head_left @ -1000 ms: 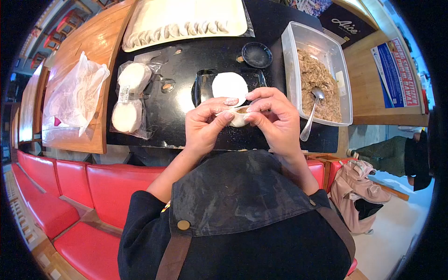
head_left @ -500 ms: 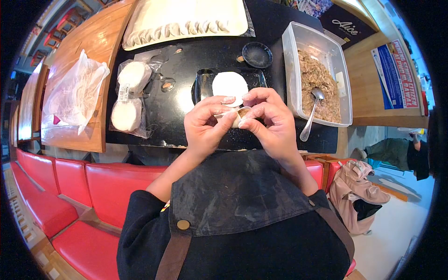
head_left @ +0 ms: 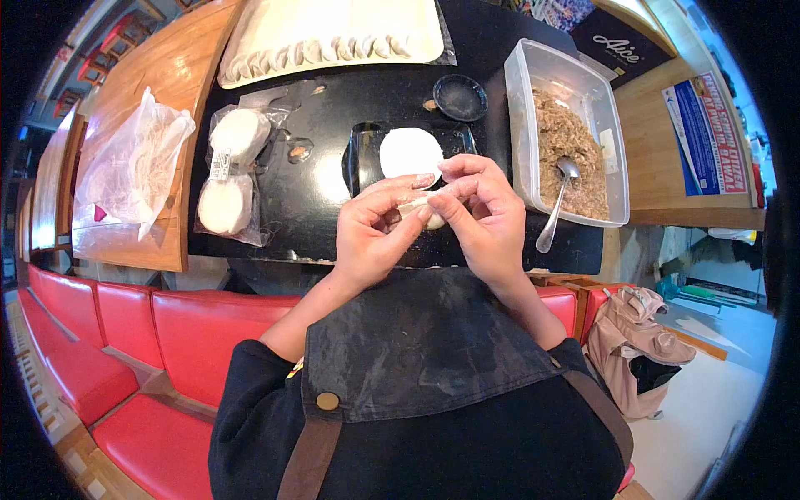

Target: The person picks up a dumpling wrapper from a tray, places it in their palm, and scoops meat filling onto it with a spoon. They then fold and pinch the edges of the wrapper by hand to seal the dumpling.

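Between my two hands is a partly folded dumpling [head_left: 435,221], its white wrapper pinched along the upper edge. My left hand [head_left: 372,225] grips its left side with thumb and fingers. My right hand [head_left: 482,212] presses the wrapper edge at the right between thumb and fingertips. Much of the dumpling is hidden behind the fingers. Just beyond my hands, a stack of round dumpling wrappers [head_left: 410,156] lies on a black tray [head_left: 364,150]. A small dark bowl [head_left: 460,98] sits behind the tray.
At right, a clear plastic tub [head_left: 617,187] holds minced filling [head_left: 575,133] and a metal spoon [head_left: 560,204]. A pale tray [head_left: 333,21] with a row of dumplings lies at the back. Packaged wrappers [head_left: 227,204] and a plastic bag [head_left: 137,162] are at left.
The filling that showed in the wrapper's opening is now covered as the edges come together. My right thumb has moved up onto the seam. At far right, the person has left view.
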Available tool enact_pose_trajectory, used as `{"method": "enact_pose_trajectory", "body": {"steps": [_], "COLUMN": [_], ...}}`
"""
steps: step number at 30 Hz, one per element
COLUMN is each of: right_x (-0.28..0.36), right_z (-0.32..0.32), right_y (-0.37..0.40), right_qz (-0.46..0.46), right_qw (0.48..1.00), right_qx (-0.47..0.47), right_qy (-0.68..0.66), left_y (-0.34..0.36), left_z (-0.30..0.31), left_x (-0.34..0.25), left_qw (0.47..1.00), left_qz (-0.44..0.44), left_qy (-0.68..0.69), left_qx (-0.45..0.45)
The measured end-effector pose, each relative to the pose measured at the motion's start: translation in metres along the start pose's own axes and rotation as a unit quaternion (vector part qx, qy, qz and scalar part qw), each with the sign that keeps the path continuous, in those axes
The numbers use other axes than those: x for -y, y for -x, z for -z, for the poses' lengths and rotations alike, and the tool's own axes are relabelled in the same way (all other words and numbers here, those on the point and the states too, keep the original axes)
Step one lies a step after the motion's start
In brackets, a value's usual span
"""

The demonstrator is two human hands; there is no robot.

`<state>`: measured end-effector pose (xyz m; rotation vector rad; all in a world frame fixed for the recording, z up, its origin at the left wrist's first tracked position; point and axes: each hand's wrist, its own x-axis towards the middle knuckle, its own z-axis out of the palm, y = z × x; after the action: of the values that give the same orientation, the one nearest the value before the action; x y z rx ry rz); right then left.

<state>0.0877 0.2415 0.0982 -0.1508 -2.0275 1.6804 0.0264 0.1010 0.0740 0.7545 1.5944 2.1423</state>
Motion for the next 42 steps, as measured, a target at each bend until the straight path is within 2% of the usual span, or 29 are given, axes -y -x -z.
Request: {"method": "enact_pose_trajectory", "body": {"steps": [1,5,7,9,10,13,17,19,24,30,32,34,37,42], "right_x": [-0.001,0.0,0.001,0.002,0.002,-0.001,0.003,0.004,0.003,0.003,0.002,0.003,0.007,0.012], "right_z": [0.001,0.002,0.006,0.013,0.015,0.019,0.017,0.017,0.016,0.015,0.016,0.017,0.012,0.006], "right_y": [0.0,0.0,0.0,-0.001,-0.002,-0.004,-0.001,0.0,0.0,-0.001,-0.001,-0.001,0.0,0.002], "right_qz": [0.031,0.025,0.003,-0.02,-0.045,-0.024,-0.028,-0.021,0.014,0.026,0.017,0.048,0.077,0.087], "right_qw": [0.999,0.999,0.999,0.996,0.991,0.99,0.988,0.991,0.995,0.998,0.998,0.996,0.994,0.989], "right_qx": [0.013,0.005,0.02,0.044,0.068,0.094,0.094,0.09,0.088,0.061,0.056,0.056,0.045,0.054], "right_qy": [0.041,0.02,-0.044,-0.076,-0.109,-0.099,-0.117,-0.093,-0.044,-0.017,-0.025,0.048,0.071,0.103], "left_y": [0.0,-0.002,-0.003,-0.004,-0.005,-0.006,-0.004,-0.005,-0.006,-0.006,-0.007,-0.007,-0.006,-0.005], "left_z": [0.0,0.001,0.004,0.007,0.008,0.007,0.003,0.003,0.007,0.007,0.007,0.005,-0.001,-0.005], "left_x": [0.0,0.001,0.005,0.01,0.011,0.01,0.002,0.001,-0.001,-0.001,0.0,0.001,0.0,-0.003], "left_qw": [1.0,0.999,0.999,0.995,0.995,0.994,0.999,1.0,0.992,0.99,0.991,0.992,0.994,0.988], "left_qz": [0.0,0.008,0.001,-0.005,-0.005,-0.032,-0.02,-0.015,-0.08,-0.103,-0.098,-0.093,-0.078,-0.058], "left_qy": [0.0,0.04,0.041,0.099,0.099,0.101,0.036,0.026,-0.097,-0.095,-0.086,-0.078,-0.059,-0.119], "left_qx": [0.0,0.001,0.001,-0.013,-0.014,-0.013,-0.006,-0.006,-0.018,-0.02,-0.021,-0.022,-0.05,-0.075]}}
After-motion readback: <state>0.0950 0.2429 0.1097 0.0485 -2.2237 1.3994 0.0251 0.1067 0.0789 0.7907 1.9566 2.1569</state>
